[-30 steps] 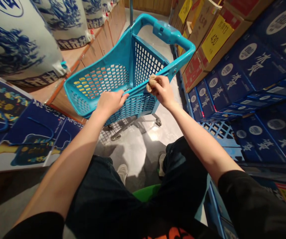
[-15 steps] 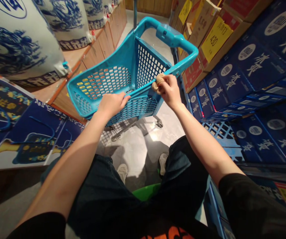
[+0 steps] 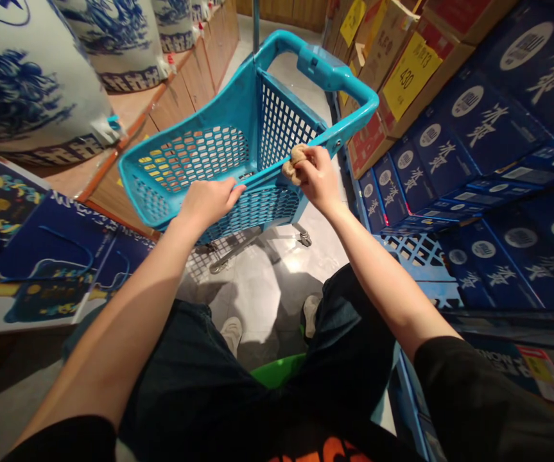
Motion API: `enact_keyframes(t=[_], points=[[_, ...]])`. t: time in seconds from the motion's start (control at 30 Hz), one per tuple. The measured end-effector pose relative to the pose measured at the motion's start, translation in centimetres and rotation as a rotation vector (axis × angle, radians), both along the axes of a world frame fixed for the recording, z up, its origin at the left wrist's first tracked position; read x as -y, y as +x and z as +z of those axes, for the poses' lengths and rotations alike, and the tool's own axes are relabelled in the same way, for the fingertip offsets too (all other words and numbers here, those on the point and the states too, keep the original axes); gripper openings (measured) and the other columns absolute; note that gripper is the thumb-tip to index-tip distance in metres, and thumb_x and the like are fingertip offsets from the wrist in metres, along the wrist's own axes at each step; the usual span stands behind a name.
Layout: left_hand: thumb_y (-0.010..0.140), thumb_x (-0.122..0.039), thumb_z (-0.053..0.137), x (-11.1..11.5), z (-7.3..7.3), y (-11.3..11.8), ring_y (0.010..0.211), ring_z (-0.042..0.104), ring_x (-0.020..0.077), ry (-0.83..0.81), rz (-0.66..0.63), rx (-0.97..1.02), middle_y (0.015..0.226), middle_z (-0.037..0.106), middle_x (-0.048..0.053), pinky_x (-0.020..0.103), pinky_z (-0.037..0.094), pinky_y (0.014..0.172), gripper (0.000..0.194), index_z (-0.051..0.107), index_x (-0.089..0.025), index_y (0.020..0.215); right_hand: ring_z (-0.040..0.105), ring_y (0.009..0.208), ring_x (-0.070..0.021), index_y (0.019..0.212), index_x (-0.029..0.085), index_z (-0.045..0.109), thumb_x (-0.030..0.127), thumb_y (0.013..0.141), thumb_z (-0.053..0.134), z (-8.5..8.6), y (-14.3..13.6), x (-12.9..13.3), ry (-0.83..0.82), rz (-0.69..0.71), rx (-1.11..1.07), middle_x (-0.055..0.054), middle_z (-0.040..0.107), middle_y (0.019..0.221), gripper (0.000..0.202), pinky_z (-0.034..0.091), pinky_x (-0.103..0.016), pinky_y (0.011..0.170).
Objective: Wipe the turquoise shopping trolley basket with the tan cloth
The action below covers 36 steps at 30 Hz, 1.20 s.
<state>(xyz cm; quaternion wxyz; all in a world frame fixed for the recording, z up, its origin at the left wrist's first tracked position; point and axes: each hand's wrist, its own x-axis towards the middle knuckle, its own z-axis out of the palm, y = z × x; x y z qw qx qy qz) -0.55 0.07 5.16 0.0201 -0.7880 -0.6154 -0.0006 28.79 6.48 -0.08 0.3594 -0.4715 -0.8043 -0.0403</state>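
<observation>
A turquoise plastic shopping cart (image 3: 235,96) stands tilted across my view, with lattice sides and a looped handle (image 3: 325,67). My left hand (image 3: 209,200) is closed over its near rim, thumb lying along the top. Further right on the same rim, my right hand (image 3: 322,183) pinches a crumpled tan cloth (image 3: 298,160) and holds it against the edge near the handle. The fingertips of my left hand are hidden behind the rim.
Blue-and-white ceramic jars (image 3: 11,90) line a wooden counter (image 3: 175,96) on the left, above blue printed boxes (image 3: 50,269). Stacked blue cartons (image 3: 479,135) and brown boxes with yellow price signs (image 3: 411,76) stand right. Something green (image 3: 277,371) shows between my legs.
The whole view has shifted slightly, so the cart and shelves sit a little further left. My right hand and the cloth have moved slightly along the rim, away from the handle.
</observation>
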Motion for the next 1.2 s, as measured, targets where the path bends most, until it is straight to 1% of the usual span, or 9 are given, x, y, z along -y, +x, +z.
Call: enact_keyframes(t=[0.1,0.33,0.5,0.6,0.7,0.8,0.97,1.07,1.2], points=[[0.117,-0.049,0.028,0.0,0.0,0.1,0.118,0.081,0.0477,0.008,0.002,-0.021,0.116,0.084,0.028,0.046,0.055,0.092,0.064,0.078,-0.011,0.131,0.068,0.130,-0.0312,0.109,0.029,0.076,0.046,0.112,0.050,-0.2,1.3,-0.9,0.042,-0.077,-0.077,-0.011,0.074,0.134,0.031,0.064,-0.059,0.113],[0.117,-0.048,0.030,0.1,0.1,0.1,0.118,0.081,0.0484,0.006,-0.010,-0.017,0.116,0.083,0.030,0.047,0.055,0.092,0.063,0.078,-0.009,0.130,0.069,0.128,-0.0264,0.115,0.031,0.075,0.026,0.104,0.060,-1.2,-1.9,0.9,-0.005,0.013,0.124,-0.007,0.076,0.134,0.018,0.070,-0.046,0.106],[0.118,-0.047,0.029,0.2,0.1,0.1,0.120,0.081,0.0484,-0.002,-0.008,-0.026,0.118,0.083,0.030,0.048,0.057,0.094,0.063,0.078,-0.009,0.130,0.067,0.127,-0.0308,0.110,0.028,0.075,0.042,0.111,0.060,-0.2,1.2,-0.5,0.040,-0.042,-0.067,-0.010,0.074,0.131,0.020,0.065,-0.054,0.109],[0.118,-0.047,0.028,0.1,0.1,0.3,0.119,0.081,0.0487,0.001,-0.002,-0.034,0.118,0.083,0.030,0.048,0.057,0.093,0.064,0.077,-0.008,0.131,0.065,0.129,-0.0310,0.111,0.027,0.074,0.033,0.108,0.065,-0.3,0.6,0.0,0.002,-0.087,-0.089,-0.013,0.072,0.132,0.011,0.061,-0.054,0.113],[0.118,-0.047,0.028,0.0,0.0,0.3,0.119,0.081,0.0490,0.007,-0.001,-0.034,0.117,0.083,0.030,0.048,0.057,0.092,0.065,0.077,-0.008,0.130,0.065,0.133,-0.0287,0.114,0.026,0.074,0.019,0.106,0.061,-1.1,-2.1,1.4,-0.064,0.012,0.019,-0.012,0.071,0.138,0.017,0.060,-0.050,0.115],[0.118,-0.047,0.028,0.1,-0.1,0.1,0.121,0.080,0.0496,0.006,-0.001,-0.043,0.118,0.083,0.030,0.049,0.057,0.094,0.064,0.078,-0.008,0.130,0.065,0.137,-0.0276,0.115,0.027,0.075,0.021,0.106,0.061,-1.1,-3.1,1.9,-0.048,0.116,0.115,-0.010,0.071,0.146,0.018,0.061,-0.046,0.113],[0.118,-0.045,0.026,0.2,-0.1,0.1,0.121,0.080,0.0508,0.001,-0.005,-0.060,0.118,0.084,0.030,0.050,0.057,0.093,0.064,0.077,-0.009,0.131,0.064,0.130,-0.0293,0.113,0.026,0.075,0.023,0.107,0.062,0.5,0.8,0.4,0.047,-0.076,0.066,-0.014,0.074,0.138,0.014,0.059,-0.048,0.110],[0.118,-0.045,0.026,0.2,0.0,0.3,0.120,0.081,0.0508,0.002,-0.002,-0.062,0.117,0.083,0.030,0.049,0.057,0.091,0.064,0.077,-0.008,0.130,0.062,0.131,-0.0314,0.116,0.023,0.076,0.021,0.108,0.059,0.8,0.8,0.7,0.019,-0.146,0.086,-0.017,0.072,0.137,0.019,0.059,-0.050,0.109],[0.117,-0.045,0.026,0.1,0.0,0.2,0.119,0.081,0.0502,0.007,-0.013,-0.056,0.116,0.084,0.029,0.048,0.056,0.091,0.064,0.078,-0.008,0.128,0.063,0.135,-0.0295,0.116,0.025,0.077,0.015,0.105,0.060,0.3,-1.6,1.9,0.022,-0.007,0.205,-0.012,0.070,0.146,0.022,0.061,-0.047,0.111]])
